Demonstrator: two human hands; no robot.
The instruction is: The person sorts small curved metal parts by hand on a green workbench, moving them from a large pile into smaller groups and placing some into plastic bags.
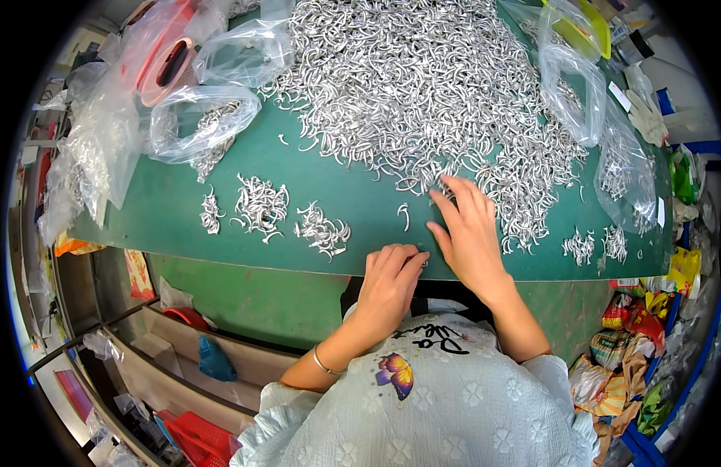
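A broad heap of small curved silvery metal pieces (423,86) covers the far middle of the green table (337,167). My right hand (471,233) reaches to the heap's near edge, thumb and fingers apart, fingertips at the outermost pieces. At the table's front edge, my left hand (390,276) is closed, its fingertips curled together; what they hold, if anything, is too small or hidden to make out. One loose curved piece (406,216) lies between the hands and the heap. Left of my left hand sit small separate piles, the nearest being a pile of curved pieces (323,231).
Clear plastic bags with metal pieces stand at the left (209,128) and right (625,171) of the heap. Two small piles (580,247) lie near the right front edge. A wooden shelf unit (197,381) stands at lower left; packages (621,342) crowd the right side.
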